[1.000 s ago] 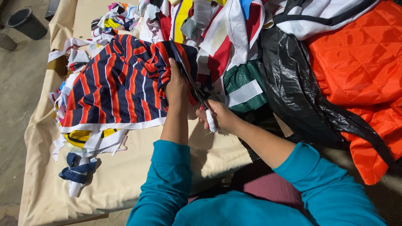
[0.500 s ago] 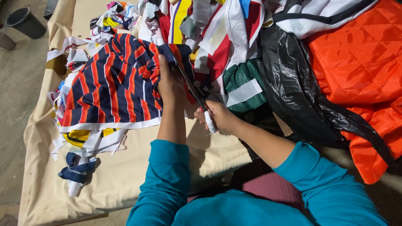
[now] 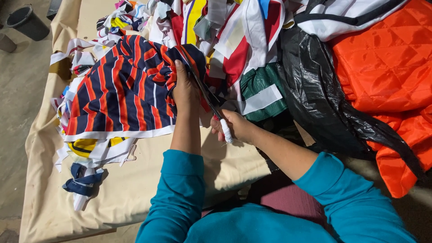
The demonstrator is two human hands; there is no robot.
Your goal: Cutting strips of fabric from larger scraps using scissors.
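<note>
- While the left hand pinches the bunched edge of the striped cloth, fingers closed on the fold, the right hand is wrapped around the white-bound handles of the scissors, whose blades run up along that same edge.
- The striped cloth, navy with red and white bands, lies spread on the tan table cover, its white hem toward the person and its far edge lifted by the left hand.
- Keeping the cloth taut between the pinch and the table looks like the key to a clean cut; slack would probably let the blades chew or fold the fabric.
- The left thumb sits just beside the blades, so it seems wise to hold the pinch ahead of the cutting line, not across it.
- Long, full closes of the blades should, I judge, leave a straighter edge than short snips.
- Loose scraps lie at the near left, and a heap of mixed cloth, a black bag and an orange quilted piece crowd the right; stray layers there could slip under the blades.
</note>
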